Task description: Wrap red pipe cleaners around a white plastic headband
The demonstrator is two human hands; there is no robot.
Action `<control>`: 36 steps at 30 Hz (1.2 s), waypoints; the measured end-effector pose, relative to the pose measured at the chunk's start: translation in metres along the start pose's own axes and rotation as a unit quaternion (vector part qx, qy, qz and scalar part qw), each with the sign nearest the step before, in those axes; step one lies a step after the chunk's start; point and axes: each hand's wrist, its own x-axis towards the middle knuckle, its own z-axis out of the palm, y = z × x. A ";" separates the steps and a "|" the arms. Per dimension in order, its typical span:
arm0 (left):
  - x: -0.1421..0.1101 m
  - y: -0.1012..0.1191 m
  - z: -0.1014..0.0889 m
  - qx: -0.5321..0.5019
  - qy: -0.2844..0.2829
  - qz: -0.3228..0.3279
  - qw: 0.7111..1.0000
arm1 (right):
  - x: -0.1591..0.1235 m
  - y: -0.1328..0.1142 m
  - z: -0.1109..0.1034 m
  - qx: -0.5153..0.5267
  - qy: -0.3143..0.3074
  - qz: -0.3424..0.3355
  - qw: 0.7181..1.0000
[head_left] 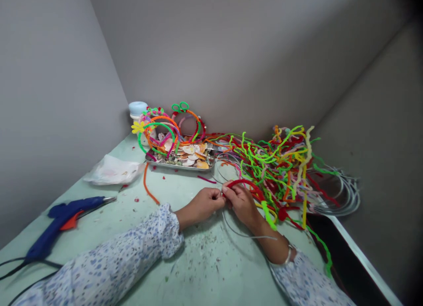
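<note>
Both of my hands meet over the pale green table [205,262]. My left hand [204,203] pinches the end of a thin grey wire headband [236,231] that curves down under my right wrist. My right hand [243,202] grips a red pipe cleaner [243,183] that arches over the same band where the fingers meet. A green pipe cleaner [269,213] lies across my right wrist. The fingertips touch each other.
A big tangle of coloured pipe cleaners [280,165] lies right of my hands, with bare grey headbands [343,195] behind it. A metal tray [180,165] of shells and finished headbands stands at the back. A blue glue gun [62,218] and a plastic bag [112,170] lie at the left.
</note>
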 end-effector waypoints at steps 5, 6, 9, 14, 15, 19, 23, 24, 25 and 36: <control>0.000 -0.005 0.003 0.019 0.024 0.019 0.999 | -0.001 -0.007 0.000 -0.046 0.009 -0.035 0.998; -0.001 -0.005 0.003 0.019 0.031 0.023 0.999 | -0.001 -0.006 0.000 -0.053 0.012 -0.038 0.998; -0.003 -0.003 0.003 0.003 0.034 0.018 0.999 | -0.001 -0.001 0.001 -0.039 0.019 -0.023 0.999; -0.005 0.000 -0.004 -0.092 -0.021 0.012 0.996 | 0.004 0.016 -0.002 0.096 0.020 0.067 0.993; -0.004 -0.002 -0.005 -0.112 -0.020 0.009 0.993 | 0.005 0.020 -0.002 0.120 0.024 0.074 0.990; 0.001 -0.006 -0.006 -0.171 -0.003 -0.013 0.985 | 0.009 0.029 -0.005 0.208 0.038 0.075 0.974; 0.003 -0.004 -0.004 -0.184 -0.002 -0.029 0.983 | 0.010 0.032 -0.004 0.249 0.030 0.075 0.965; 0.003 -0.003 -0.003 -0.188 -0.008 -0.032 0.982 | 0.010 0.032 -0.004 0.253 0.023 0.075 0.964; 0.003 -0.002 -0.003 -0.192 -0.015 -0.035 0.981 | 0.010 0.031 -0.003 0.253 0.017 0.076 0.964; 0.006 -0.008 -0.004 -0.238 -0.057 -0.031 0.969 | 0.008 0.031 -0.001 0.224 0.001 0.074 0.972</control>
